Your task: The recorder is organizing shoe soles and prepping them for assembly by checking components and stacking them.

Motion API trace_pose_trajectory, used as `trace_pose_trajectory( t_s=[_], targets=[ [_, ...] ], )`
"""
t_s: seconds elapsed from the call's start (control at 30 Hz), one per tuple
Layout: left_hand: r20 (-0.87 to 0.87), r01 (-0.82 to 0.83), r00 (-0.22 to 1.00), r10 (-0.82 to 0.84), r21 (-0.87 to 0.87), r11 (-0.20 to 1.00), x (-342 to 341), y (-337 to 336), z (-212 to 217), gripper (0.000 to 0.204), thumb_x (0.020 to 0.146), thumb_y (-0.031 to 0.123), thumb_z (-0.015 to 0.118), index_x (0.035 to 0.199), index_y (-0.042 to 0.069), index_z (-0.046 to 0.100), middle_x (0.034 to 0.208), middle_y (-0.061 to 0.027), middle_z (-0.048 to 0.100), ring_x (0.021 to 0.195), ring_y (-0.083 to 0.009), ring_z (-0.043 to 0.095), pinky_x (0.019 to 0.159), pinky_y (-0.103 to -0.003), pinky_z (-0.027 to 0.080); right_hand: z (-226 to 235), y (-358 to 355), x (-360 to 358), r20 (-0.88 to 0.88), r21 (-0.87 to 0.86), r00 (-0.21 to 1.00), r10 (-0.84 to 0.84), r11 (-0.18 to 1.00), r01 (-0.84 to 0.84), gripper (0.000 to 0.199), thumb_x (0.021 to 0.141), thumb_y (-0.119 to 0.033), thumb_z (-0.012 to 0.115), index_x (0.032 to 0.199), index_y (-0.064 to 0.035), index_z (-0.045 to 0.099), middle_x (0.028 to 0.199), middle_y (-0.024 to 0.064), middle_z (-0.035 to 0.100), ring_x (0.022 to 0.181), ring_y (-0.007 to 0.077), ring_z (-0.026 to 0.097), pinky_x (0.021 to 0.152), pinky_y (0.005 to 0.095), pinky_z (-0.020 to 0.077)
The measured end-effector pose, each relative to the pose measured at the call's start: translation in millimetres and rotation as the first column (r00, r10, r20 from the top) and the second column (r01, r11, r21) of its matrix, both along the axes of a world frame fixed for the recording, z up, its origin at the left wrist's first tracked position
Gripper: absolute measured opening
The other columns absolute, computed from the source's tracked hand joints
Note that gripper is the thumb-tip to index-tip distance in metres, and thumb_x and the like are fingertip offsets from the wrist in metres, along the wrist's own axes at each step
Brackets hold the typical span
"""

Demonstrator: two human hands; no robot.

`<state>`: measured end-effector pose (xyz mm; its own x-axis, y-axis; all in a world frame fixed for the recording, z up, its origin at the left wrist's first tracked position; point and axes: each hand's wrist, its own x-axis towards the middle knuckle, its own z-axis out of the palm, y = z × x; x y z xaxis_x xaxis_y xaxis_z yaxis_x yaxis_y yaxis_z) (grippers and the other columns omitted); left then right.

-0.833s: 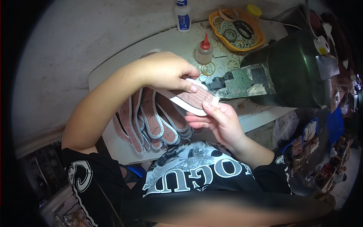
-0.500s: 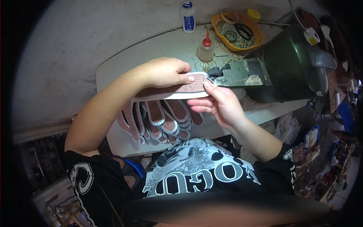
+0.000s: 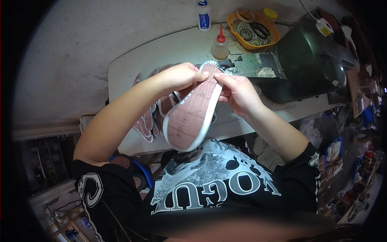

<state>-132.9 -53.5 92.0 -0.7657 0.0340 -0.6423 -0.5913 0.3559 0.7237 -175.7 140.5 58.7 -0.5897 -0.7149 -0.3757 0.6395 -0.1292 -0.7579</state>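
Observation:
Both hands grip one shoe sole (image 3: 187, 117), pinkish-brown and finely ribbed, with a white edging strip round its rim. My left hand (image 3: 184, 76) pinches the narrow far end from the left, thumb on the ribbed face. My right hand (image 3: 241, 93) holds the same end from the right, thumb on top and fingers beneath. The wide end points down toward my shirt. Just right of the held end is the dark working head of a green machine (image 3: 256, 66). Behind my left forearm, a bunch of similar edged soles (image 3: 146, 125) lies on the table, partly hidden.
On the white table (image 3: 133, 64) stand a red-tipped squeeze bottle (image 3: 220, 47) and a blue-and-white bottle (image 3: 204, 18). An orange basket (image 3: 246, 42) holds cord and rings at the back. The machine's large dark green body (image 3: 314, 60) fills the right side.
The sole has swung from lying crosswise beside the machine to pointing toward me, its wide end now near my shirt. Both hands stay on its narrow end.

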Motion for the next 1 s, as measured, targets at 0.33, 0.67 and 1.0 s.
trace_pose_trajectory(
  t_s=[0.33, 0.67, 1.0],
  targets=[
    [0.095, -0.025, 0.995, 0.010, 0.158, 0.987, -5.5, 5.2, 12.9, 0.053, 0.095, 0.043, 0.048, 0.061, 0.003, 0.058, 0.043, -0.0074, 0.054, 0.031, -0.0120, 0.044, 0.040, -0.023, 0.038, 12.8, 63.8, 52.5, -0.096, 0.181, 0.968, 0.230, 0.961, -0.210, 0.028, 0.086, -0.015, 0.067, 0.106, 0.0031, 0.064, 0.098, 0.0077, 0.067, 0.086, 0.0120, 0.063, 0.080, 0.0268, 0.0498],
    [-0.073, -0.233, 0.968, 0.239, 0.079, 0.969, -26.5, -23.8, -11.7, 0.052, 0.080, 0.047, 0.069, 0.095, -0.002, 0.065, 0.078, -0.0074, 0.066, 0.067, -0.0165, 0.062, 0.065, -0.030, 0.050, -4.9, 6.6, 25.6, 0.024, 0.002, 0.999, -0.029, 1.000, 0.029, 0.028, 0.088, -0.017, 0.065, 0.103, 0.0060, 0.064, 0.096, 0.0101, 0.067, 0.084, 0.0117, 0.063, 0.077, 0.0259, 0.0505],
    [-0.029, -0.302, 0.937, 0.348, 0.430, 0.851, -6.7, -9.5, -14.4, 0.048, 0.074, 0.020, 0.077, 0.109, -0.006, 0.058, 0.097, -0.0130, 0.065, 0.088, -0.0184, 0.065, 0.084, -0.029, 0.050, 1.6, 5.9, 51.7, 0.232, 0.034, 0.960, 0.158, 0.985, -0.170, 0.028, 0.093, -0.019, 0.058, 0.107, 0.0050, 0.059, 0.090, 0.0136, 0.067, 0.077, 0.0160, 0.067, 0.068, 0.0262, 0.0520]
  ],
)
